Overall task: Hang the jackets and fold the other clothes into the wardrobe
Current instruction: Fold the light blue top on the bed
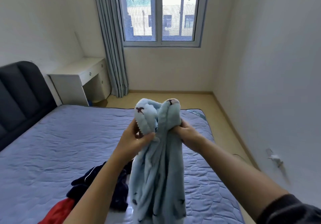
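We hold the pale blue fleece garment mid-frame above the bed, left hand and right hand with fingers clenched round its bunched top. We should spread our grips to the corners and shake it flat before folding.

No text could be read in your view. The one label, at the far right corner of the mattress, bore print too small and blurred for you to read.
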Motion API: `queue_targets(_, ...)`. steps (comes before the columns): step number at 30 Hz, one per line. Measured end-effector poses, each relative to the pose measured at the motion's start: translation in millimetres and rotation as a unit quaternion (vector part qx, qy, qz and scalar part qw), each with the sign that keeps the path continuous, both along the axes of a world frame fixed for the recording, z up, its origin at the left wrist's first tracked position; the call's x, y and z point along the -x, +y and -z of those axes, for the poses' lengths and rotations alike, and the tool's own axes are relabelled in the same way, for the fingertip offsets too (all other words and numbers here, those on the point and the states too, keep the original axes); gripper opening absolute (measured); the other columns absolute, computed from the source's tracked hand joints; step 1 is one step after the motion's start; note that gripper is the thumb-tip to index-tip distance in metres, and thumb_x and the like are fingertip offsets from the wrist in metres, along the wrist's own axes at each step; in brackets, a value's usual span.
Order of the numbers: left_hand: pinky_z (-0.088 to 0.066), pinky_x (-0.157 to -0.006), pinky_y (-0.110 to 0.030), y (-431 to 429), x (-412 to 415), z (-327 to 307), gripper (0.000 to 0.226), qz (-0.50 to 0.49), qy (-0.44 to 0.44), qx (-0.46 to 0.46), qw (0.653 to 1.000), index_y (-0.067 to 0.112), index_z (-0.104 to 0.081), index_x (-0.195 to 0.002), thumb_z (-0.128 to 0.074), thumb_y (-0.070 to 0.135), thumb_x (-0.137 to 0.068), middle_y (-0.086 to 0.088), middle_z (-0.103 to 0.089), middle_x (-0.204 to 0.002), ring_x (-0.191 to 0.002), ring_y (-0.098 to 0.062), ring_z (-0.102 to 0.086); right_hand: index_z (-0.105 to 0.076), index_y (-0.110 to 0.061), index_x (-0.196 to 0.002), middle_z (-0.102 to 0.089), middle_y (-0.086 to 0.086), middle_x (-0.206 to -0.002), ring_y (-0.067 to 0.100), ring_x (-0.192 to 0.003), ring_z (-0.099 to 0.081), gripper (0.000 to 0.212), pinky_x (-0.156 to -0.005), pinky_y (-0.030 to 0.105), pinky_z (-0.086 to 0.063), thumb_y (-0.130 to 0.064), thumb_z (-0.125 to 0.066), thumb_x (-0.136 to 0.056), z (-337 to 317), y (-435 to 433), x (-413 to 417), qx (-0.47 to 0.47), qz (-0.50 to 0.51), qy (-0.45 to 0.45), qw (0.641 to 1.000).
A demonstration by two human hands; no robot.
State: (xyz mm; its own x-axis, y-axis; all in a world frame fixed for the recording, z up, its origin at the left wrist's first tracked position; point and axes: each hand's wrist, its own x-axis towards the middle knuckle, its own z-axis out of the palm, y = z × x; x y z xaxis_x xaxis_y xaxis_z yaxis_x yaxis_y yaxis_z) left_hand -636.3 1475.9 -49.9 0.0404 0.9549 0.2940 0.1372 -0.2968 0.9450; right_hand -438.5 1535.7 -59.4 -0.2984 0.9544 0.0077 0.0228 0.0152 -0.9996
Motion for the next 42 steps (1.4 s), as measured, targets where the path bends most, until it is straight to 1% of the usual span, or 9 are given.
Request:
queue_targets(9,-0.048,-0.085,-0.020,33.8,-6.6,23.0,0.064,0.099,-0.026,0.133,0.986,0.019,-0.046,-0.133,-0.075,0.036,-0.079,-0.001,-0.062,-0.125,-0.114,-0.010,-0.058,-0.055,-0.014,-0.101,-0.067,-0.010,-0.065,0.000,-0.059,-0.060,0.030,-0.056,0.014,-0.049,0.011,-0.042,-0.094,-74.6,-10.9,-14.7,-0.113,0.034,0.098,0.988)
queue_targets(12,-0.052,-0.086,-0.034,39.5,-26.9,-4.1,0.043,0.085,-0.059,0.101,0.990,0.015,-0.067,-0.101,-0.076,0.032,-0.063,-0.002,-0.072,-0.099,-0.099,-0.017,-0.066,-0.057,-0.012,-0.109,-0.067,0.006,-0.094,0.015,-0.084,-0.064,0.023,-0.079,0.027,-0.056,-0.008,-0.060,-0.087,-79.5,-15.8,-28.8,-0.116,0.021,0.106,0.987)
queue_targets(14,-0.054,-0.080,-0.030,43.7,-33.0,-25.8,0.030,0.083,-0.059,0.054,0.993,0.016,-0.066,-0.090,-0.070,0.024,-0.061,0.005,-0.072,-0.086,-0.088,-0.013,-0.066,-0.054,-0.007,-0.119,-0.063,0.016,-0.110,0.025,-0.101,-0.062,0.050,-0.091,0.038,-0.052,-0.026,-0.072,-0.077,-74.1,-19.6,-43.9,-0.075,0.006,0.088,0.993)
queue_targets(19,-0.052,-0.082,-0.026,48.6,-41.7,-73.0,0.023,0.155,0.029,-0.095,0.983,0.003,-0.056,-0.106,-0.053,0.004,-0.083,-0.006,-0.065,-0.098,-0.092,-0.009,-0.060,-0.052,-0.008,-0.130,-0.063,0.014,-0.125,0.029,-0.116,-0.060,0.088,-0.102,0.046,-0.046,-0.040,-0.089,-0.057,-53.0,-35.3,-61.3,0.073,-0.033,0.025,0.996)
queue_targets(27,-0.032,-0.059,-0.027,55.9,12.5,-99.2,0.021,0.028,0.417,-0.199,0.886,0.013,-0.049,-0.088,-0.065,0.022,-0.079,-0.002,-0.056,-0.075,-0.071,-0.021,-0.051,-0.064,0.001,-0.113,-0.070,0.015,-0.111,0.031,-0.106,-0.065,0.036,-0.082,0.034,-0.057,-0.001,-0.073,-0.079,-80.8,-47.0,-97.6,0.007,0.018,-0.069,0.997)
queue_targets(30,-0.043,-0.064,-0.025,45.1,19.8,-107.8,0.041,0.088,0.426,-0.137,0.890,0.017,-0.056,-0.080,-0.065,0.055,-0.067,0.004,-0.058,-0.069,-0.066,-0.010,-0.050,-0.063,-0.003,-0.112,-0.071,0.012,-0.108,0.026,-0.101,-0.068,0.039,-0.080,0.033,-0.057,-0.005,-0.075,-0.075,-94.9,-51.1,-105.8,0.021,-0.036,-0.103,0.994)
queue_targets(35,-0.054,-0.079,-0.035,58.8,26.3,-126.8,0.037,0.149,0.393,0.018,0.907,0.019,-0.067,-0.091,-0.056,0.047,-0.069,-0.002,-0.070,-0.089,-0.084,-0.014,-0.065,-0.059,-0.013,-0.118,-0.070,0.005,-0.113,0.019,-0.105,-0.067,0.034,-0.080,0.028,-0.056,-0.017,-0.066,-0.085,-117.2,-20.7,-110.7,0.058,-0.074,-0.116,0.989)
queue_targets(40,-0.040,-0.070,-0.032,154.2,-9.6,-82.9,0.017,-0.004,0.463,0.032,0.886,0.012,-0.054,-0.088,-0.054,0.028,-0.080,-0.006,-0.063,-0.094,-0.090,-0.025,-0.055,-0.064,-0.009,-0.109,-0.069,0.004,-0.105,0.017,-0.097,-0.065,0.030,-0.080,0.028,-0.052,-0.022,-0.072,-0.083,-75.5,83.2,-102.8,0.034,0.044,-0.259,0.964)
queue_targets(42,-0.043,-0.078,-0.035,198.7,-25.3,-37.3,0.022,-0.080,0.462,0.038,0.883,0.013,-0.051,-0.108,-0.053,0.017,-0.087,-0.015,-0.059,-0.112,-0.100,-0.030,-0.054,-0.056,-0.017,-0.107,-0.064,0.003,-0.105,0.020,-0.095,-0.060,0.034,-0.079,0.032,-0.050,-0.030,-0.070,-0.079,-33.8,134.0,-95.9,-0.010,0.155,-0.336,0.929)
